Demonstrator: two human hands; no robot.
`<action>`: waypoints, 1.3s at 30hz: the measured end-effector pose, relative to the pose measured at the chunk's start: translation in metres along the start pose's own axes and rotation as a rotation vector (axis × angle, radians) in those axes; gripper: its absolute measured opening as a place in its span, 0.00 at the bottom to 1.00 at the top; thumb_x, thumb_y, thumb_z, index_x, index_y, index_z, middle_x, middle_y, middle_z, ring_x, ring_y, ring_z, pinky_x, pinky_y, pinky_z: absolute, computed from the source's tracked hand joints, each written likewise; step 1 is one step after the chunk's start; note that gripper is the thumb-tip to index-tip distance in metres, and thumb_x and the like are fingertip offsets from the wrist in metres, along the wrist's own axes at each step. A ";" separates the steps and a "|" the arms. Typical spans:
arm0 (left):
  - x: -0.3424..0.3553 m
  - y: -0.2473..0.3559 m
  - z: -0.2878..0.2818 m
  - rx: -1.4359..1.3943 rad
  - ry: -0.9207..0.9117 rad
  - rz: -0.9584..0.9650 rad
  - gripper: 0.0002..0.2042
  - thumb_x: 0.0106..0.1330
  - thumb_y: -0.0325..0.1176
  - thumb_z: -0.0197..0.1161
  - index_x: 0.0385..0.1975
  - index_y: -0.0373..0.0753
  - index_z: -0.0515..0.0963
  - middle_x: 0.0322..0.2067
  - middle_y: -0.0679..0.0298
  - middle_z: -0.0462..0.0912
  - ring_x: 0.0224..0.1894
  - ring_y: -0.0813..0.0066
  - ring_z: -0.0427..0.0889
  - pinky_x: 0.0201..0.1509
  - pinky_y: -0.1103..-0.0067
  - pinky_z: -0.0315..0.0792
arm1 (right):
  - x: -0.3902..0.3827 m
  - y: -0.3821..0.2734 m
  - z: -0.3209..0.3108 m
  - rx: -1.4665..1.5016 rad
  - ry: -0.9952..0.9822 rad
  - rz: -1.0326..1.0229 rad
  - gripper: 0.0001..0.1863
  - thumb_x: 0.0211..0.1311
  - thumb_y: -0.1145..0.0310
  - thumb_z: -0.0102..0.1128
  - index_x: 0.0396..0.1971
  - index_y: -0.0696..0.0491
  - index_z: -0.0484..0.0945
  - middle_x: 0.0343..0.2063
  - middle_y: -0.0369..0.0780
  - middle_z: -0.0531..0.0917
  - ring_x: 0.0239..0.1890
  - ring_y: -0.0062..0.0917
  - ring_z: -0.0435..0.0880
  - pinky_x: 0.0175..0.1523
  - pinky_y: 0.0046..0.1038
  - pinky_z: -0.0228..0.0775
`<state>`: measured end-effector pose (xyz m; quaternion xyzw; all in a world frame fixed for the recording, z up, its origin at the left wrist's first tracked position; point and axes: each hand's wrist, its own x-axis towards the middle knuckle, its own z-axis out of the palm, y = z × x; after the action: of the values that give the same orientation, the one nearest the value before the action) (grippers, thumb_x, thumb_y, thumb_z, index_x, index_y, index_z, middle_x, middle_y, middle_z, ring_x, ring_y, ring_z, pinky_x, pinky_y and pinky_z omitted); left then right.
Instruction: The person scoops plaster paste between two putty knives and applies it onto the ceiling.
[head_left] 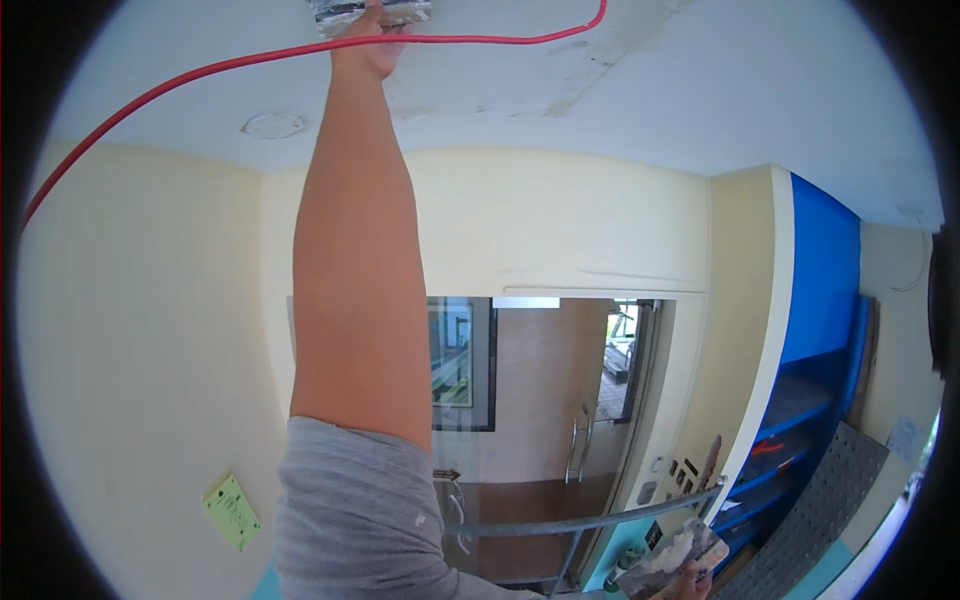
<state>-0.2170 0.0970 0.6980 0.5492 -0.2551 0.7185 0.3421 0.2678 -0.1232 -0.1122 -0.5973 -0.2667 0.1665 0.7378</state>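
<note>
My left arm, bare below a grey sleeve, reaches straight up toward the ceiling point(520, 90). My left hand point(362, 58) is closed on a wide putty knife point(410, 12), its blade smeared with white and dark residue and held at the ceiling; the upper frame edge cuts it off. Down at the lower right, my right hand point(690, 582) grips a flat putty board point(665, 572) carrying a lump of white putty. Most of that hand lies beyond the lower edge. A red cable point(230, 63) crosses the view in front of my left wrist.
A curved grey metal rail point(590, 524) runs below, near the putty board. Behind stand a glass door point(580, 450) and a blue shelf unit point(800, 400) with a perforated grey panel point(820, 500). A round patch point(273, 125) marks the ceiling; a green paper point(233, 512) hangs on the left wall.
</note>
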 end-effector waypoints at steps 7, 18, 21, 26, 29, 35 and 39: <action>-0.012 -0.014 -0.005 0.228 0.193 -0.037 0.20 0.70 0.39 0.53 0.54 0.30 0.64 0.49 0.51 0.72 0.51 0.57 0.74 0.56 0.63 0.75 | -0.031 -0.034 -0.005 0.139 0.104 0.044 0.18 0.65 0.59 0.55 0.47 0.58 0.73 0.37 0.37 0.77 0.34 0.20 0.71 0.34 0.25 0.65; -0.067 0.021 -0.015 1.594 0.371 0.887 0.25 0.59 0.43 0.64 0.44 0.26 0.67 0.36 0.44 0.80 0.37 0.46 0.81 0.42 0.61 0.75 | -0.031 -0.028 0.002 0.137 0.029 0.109 0.19 0.63 0.57 0.57 0.45 0.58 0.73 0.36 0.38 0.77 0.35 0.23 0.71 0.36 0.26 0.65; -0.070 0.056 0.027 1.957 0.367 0.920 0.25 0.58 0.44 0.65 0.42 0.28 0.67 0.36 0.45 0.81 0.38 0.46 0.82 0.42 0.61 0.75 | -0.042 -0.058 0.013 0.189 0.000 0.040 0.20 0.63 0.58 0.57 0.47 0.59 0.73 0.38 0.39 0.77 0.36 0.24 0.72 0.38 0.28 0.66; -0.042 0.103 0.033 2.142 0.485 0.863 0.26 0.58 0.53 0.61 0.43 0.34 0.68 0.33 0.41 0.81 0.41 0.41 0.81 0.44 0.59 0.75 | 0.007 0.042 -0.008 -0.770 -0.075 -0.804 0.20 0.64 0.59 0.55 0.49 0.58 0.71 0.38 0.39 0.77 0.38 0.27 0.72 0.41 0.30 0.67; -0.041 0.124 0.027 2.184 0.504 0.874 0.24 0.61 0.49 0.61 0.41 0.31 0.69 0.36 0.47 0.82 0.41 0.47 0.82 0.44 0.62 0.75 | -0.004 0.029 0.010 -0.164 -0.107 -0.087 0.19 0.63 0.59 0.56 0.49 0.54 0.70 0.36 0.38 0.76 0.34 0.27 0.72 0.34 0.29 0.67; -0.035 0.184 -0.003 2.215 0.624 0.898 0.32 0.59 0.54 0.61 0.44 0.27 0.65 0.41 0.38 0.79 0.45 0.43 0.80 0.48 0.61 0.74 | -0.013 -0.007 0.021 0.182 -0.073 0.264 0.15 0.62 0.60 0.58 0.44 0.51 0.72 0.30 0.35 0.74 0.27 0.20 0.69 0.21 0.24 0.58; -0.053 0.199 -0.023 2.013 0.844 0.735 0.30 0.60 0.51 0.61 0.48 0.28 0.65 0.42 0.42 0.79 0.46 0.45 0.80 0.50 0.63 0.73 | -0.009 0.001 0.012 0.242 -0.085 0.198 0.14 0.62 0.60 0.58 0.43 0.50 0.72 0.29 0.34 0.74 0.27 0.19 0.69 0.21 0.24 0.58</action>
<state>-0.3760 -0.0234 0.6426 0.1816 0.4240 0.7798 -0.4233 0.2538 -0.1186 -0.1132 -0.5197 -0.2155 0.2943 0.7726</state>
